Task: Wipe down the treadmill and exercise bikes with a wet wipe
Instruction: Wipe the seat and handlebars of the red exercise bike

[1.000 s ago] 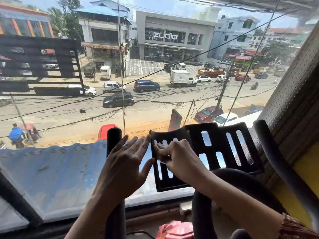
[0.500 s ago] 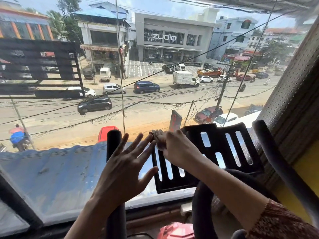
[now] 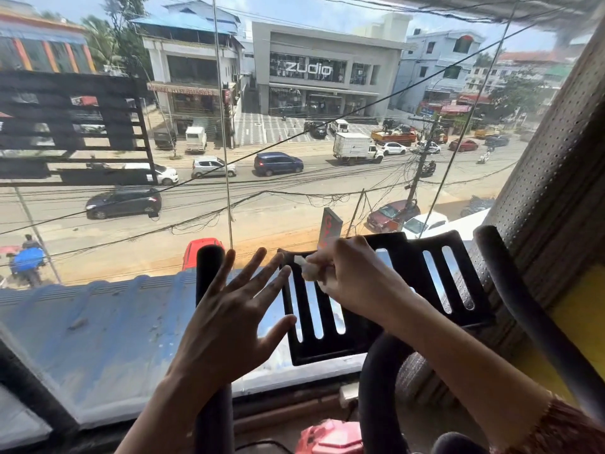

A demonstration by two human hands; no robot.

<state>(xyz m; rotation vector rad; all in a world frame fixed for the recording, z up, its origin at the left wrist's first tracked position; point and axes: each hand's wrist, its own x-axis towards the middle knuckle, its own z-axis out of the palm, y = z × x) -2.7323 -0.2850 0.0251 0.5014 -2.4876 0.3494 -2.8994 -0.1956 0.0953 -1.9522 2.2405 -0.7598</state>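
Observation:
A black slotted console tray of an exercise bike stands in front of a window. My right hand holds a small bunched white wet wipe against the tray's upper left part. My left hand is spread with straight fingers just left of the tray, its fingertips and thumb at the tray's left edge. It covers part of the left black foam handlebar. The right foam handlebar rises past the tray on the right.
A large glass window lies directly behind the bike, with a street far below. A perforated wall panel and a yellow wall close in the right side. A red bike part shows at the bottom, beside a black curved bar.
My right hand slid the wipe up from the tray's left slots to its top left edge, then slightly right. My left hand stayed spread beside the tray, its fingers opening wider.

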